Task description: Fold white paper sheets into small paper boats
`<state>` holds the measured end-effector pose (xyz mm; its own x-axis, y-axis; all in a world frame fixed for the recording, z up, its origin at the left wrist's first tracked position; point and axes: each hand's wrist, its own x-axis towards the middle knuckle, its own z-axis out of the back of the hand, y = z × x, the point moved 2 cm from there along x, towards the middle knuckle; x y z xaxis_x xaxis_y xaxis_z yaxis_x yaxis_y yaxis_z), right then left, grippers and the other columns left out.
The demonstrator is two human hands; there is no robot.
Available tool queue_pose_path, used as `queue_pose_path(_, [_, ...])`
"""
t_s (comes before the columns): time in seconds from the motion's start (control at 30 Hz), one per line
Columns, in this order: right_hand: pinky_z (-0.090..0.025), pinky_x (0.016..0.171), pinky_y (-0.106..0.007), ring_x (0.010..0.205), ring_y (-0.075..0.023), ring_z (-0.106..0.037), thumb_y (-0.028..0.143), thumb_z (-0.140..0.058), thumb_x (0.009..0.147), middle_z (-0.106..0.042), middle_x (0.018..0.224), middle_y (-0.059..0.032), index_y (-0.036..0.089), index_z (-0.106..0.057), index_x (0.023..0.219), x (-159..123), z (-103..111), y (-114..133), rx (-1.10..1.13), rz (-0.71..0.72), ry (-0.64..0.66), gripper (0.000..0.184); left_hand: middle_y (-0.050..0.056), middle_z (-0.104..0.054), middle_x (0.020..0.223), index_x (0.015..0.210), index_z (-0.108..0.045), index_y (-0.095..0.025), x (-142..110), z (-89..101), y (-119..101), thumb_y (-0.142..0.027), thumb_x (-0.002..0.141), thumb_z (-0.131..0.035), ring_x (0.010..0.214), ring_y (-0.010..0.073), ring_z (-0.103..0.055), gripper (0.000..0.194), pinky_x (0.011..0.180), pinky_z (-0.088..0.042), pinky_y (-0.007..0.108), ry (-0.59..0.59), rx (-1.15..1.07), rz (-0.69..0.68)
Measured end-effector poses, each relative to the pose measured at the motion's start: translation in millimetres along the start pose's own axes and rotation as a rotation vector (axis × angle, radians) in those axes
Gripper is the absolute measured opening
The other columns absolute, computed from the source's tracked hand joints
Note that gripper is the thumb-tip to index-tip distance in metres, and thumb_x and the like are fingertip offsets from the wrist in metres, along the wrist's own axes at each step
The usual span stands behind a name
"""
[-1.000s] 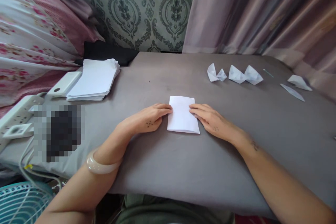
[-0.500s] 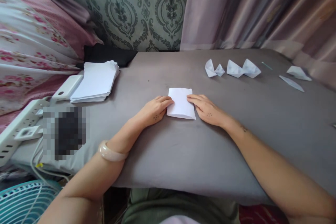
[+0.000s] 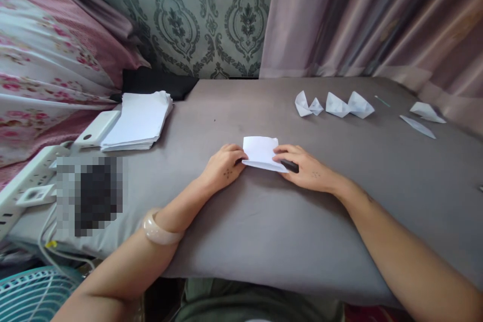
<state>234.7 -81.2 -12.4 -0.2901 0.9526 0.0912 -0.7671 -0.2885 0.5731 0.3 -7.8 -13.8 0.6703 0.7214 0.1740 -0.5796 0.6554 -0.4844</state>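
Note:
A small folded sheet of white paper [image 3: 259,149] is in front of me on the table. My left hand [image 3: 226,165] grips its left edge, the fingers curled at the lower left corner. At its right side my right hand [image 3: 304,167] pinches the paper between fingers on top and a thumb mostly hidden below. The paper's near edge is bent up in a narrow fold, lifted slightly off the cloth at the right. A dark shadow shows under my right fingers.
A stack of white paper [image 3: 136,121] lies at the left, near a white box [image 3: 97,130] and a power strip [image 3: 28,181]. Folded paper shapes [image 3: 337,104] stand at the back right; others [image 3: 427,111] lie further right. A teal fan [image 3: 35,294] is at lower left.
The paper's near edge has been folded upward, so it looks shorter. My right hand has shifted slightly right and its grip has changed. My view has tilted up slightly.

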Motion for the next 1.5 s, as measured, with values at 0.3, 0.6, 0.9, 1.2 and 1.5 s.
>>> queue_pose_path(0.3, [-0.048, 0.085, -0.034, 0.089, -0.0188, -0.063, 0.039, -0.051, 0.089, -0.065, 0.113, -0.009, 0.018, -0.065, 0.065, 21, -12, 4, 0.079, -0.268, -0.281, 0.034, 0.007, -0.063, 0.094, 0.072, -0.07, -0.015, 12, -1.7, 5, -0.042, 0.085, -0.058, 0.085, 0.0186, -0.061, 0.032, 0.081, -0.048, 0.031, -0.083, -0.242, 0.304])
queue_pose_path(0.6, [-0.047, 0.081, -0.037, 0.078, -0.0193, -0.061, 0.042, -0.053, 0.087, -0.063, 0.097, -0.0096, 0.021, -0.057, 0.058, 30, -18, -2, -0.059, -0.305, -0.406, 0.036, 0.006, -0.057, 0.081, 0.066, -0.061, -0.015, 23, -7.4, 1, -0.035, 0.087, -0.056, 0.077, 0.0179, -0.056, 0.029, 0.081, -0.049, 0.035, -0.139, -0.081, 0.384])
queue_pose_path(0.9, [-0.047, 0.075, -0.036, 0.072, -0.0178, -0.058, 0.044, -0.053, 0.087, -0.058, 0.093, -0.0067, 0.022, -0.051, 0.058, 33, -19, -6, -0.117, -0.33, -0.364, 0.037, 0.009, -0.057, 0.09, 0.069, -0.059, -0.016, 24, -15.4, 5, -0.039, 0.089, -0.053, 0.087, 0.0217, -0.058, 0.03, 0.085, -0.049, 0.039, -0.149, -0.004, 0.333])
queue_pose_path(1.2, [-0.047, 0.073, -0.035, 0.073, -0.0178, -0.059, 0.043, -0.056, 0.084, -0.058, 0.093, -0.0061, 0.021, -0.05, 0.054, 38, -14, -5, -0.142, -0.382, -0.285, 0.038, 0.009, -0.059, 0.09, 0.067, -0.06, -0.017, 25, -12.2, 5, -0.039, 0.084, -0.059, 0.085, 0.021, -0.058, 0.028, 0.079, -0.049, 0.036, -0.112, -0.062, 0.409])
queue_pose_path(1.5, [-0.046, 0.069, -0.035, 0.075, -0.0189, -0.059, 0.047, -0.056, 0.084, -0.058, 0.095, -0.0063, 0.022, -0.052, 0.054, 39, -16, -7, -0.147, -0.407, -0.279, 0.039, 0.008, -0.058, 0.093, 0.067, -0.058, -0.017, 25, -11.8, 7, -0.04, 0.084, -0.061, 0.083, 0.0203, -0.058, 0.028, 0.077, -0.049, 0.036, -0.098, -0.043, 0.413])
